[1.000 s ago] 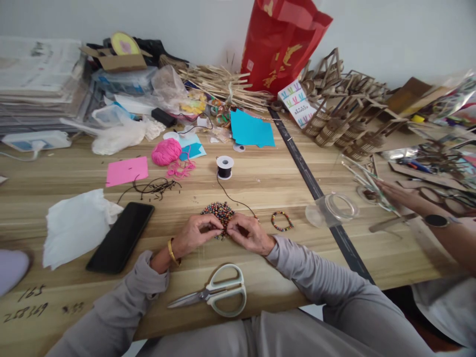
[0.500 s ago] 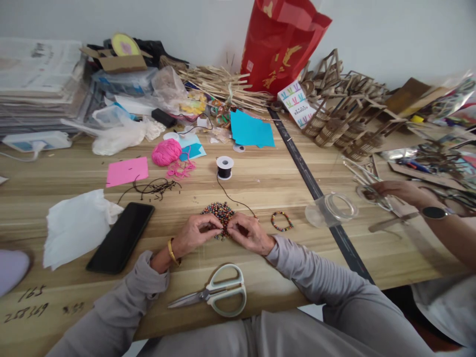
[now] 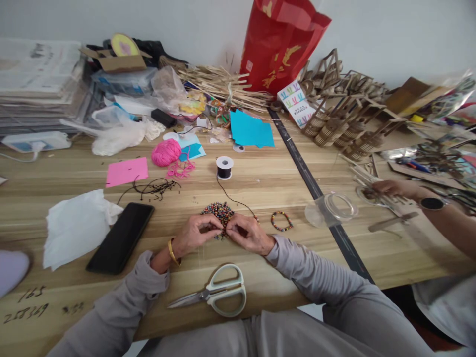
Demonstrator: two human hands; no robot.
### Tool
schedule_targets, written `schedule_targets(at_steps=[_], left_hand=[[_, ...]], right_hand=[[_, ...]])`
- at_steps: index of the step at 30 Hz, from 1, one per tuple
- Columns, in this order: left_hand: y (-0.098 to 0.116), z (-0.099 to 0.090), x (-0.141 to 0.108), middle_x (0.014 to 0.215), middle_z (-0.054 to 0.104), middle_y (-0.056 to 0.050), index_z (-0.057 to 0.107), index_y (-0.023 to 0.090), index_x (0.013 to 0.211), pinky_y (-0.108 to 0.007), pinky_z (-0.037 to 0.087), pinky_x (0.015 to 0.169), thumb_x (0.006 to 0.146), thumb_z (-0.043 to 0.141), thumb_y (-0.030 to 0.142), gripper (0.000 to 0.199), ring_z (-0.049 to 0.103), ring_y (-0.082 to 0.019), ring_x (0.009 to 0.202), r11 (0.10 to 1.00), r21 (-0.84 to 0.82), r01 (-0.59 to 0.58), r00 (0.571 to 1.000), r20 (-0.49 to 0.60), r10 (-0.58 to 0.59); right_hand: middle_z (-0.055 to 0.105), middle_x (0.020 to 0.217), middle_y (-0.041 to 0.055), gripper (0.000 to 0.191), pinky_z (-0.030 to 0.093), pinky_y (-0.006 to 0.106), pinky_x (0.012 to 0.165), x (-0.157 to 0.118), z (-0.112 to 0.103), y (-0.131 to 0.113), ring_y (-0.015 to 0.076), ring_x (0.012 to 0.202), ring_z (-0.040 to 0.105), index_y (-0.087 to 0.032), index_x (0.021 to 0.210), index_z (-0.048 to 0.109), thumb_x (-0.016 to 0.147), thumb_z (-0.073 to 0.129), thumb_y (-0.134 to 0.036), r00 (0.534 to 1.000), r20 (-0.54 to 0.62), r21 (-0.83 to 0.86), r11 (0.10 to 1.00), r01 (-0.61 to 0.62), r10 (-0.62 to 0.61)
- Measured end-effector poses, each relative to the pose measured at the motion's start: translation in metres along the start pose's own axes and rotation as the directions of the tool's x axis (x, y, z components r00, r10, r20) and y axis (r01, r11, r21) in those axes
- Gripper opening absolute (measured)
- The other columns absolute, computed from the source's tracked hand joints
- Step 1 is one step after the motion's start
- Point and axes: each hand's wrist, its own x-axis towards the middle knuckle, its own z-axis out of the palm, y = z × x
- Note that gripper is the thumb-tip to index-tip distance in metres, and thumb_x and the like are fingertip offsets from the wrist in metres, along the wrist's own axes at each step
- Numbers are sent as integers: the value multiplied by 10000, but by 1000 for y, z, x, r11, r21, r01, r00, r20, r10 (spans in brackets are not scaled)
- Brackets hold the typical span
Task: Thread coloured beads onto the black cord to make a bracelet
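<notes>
Over a pile of small multicoloured beads, my left hand is closed in a pinch; what sits between its fingertips is too small to make out. My right hand pinches too, its fingertips close to the left ones. A thin black cord runs from a white spool to my right hand, with a few beads on it by the knuckles. The cord's end is hidden in the fingers. To the right lies a beaded bracelet. White-handled scissors rest below my hands.
A black phone and white tissue lie left. Beyond are cut black cords, pink yarn and blue paper. Clear plastic rings lie right, near a co-worker's hand holding thin strips.
My two hands have hardly moved, still pinched together over the beads. At the right, the co-worker's hand and the strips in it have shifted slightly.
</notes>
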Motion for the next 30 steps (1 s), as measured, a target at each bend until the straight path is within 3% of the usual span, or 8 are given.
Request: schedule_targets(at_steps=[15, 30], left_hand=[[3, 3, 2, 761, 709, -67, 688, 116, 783, -243, 513, 679, 773, 651, 177, 73, 644, -150, 715, 998, 29, -49, 998, 38, 48], [-2, 7, 3, 696, 695, -58, 679, 104, 722, -220, 506, 601, 712, 742, 285, 192, 624, -130, 621, 987, -121, 108, 994, -14, -111]], right_hand=[[545, 703, 27, 113, 395, 226, 566, -1, 2, 4, 120, 620, 497, -151, 843, 579, 897, 530, -238, 1000, 4, -16, 1000, 9, -9], [566, 748, 30, 112, 410, 214, 545, -1, 1, 2, 109, 608, 497, -155, 926, 577, 888, 548, -257, 1000, -17, 23, 1000, -19, 19]])
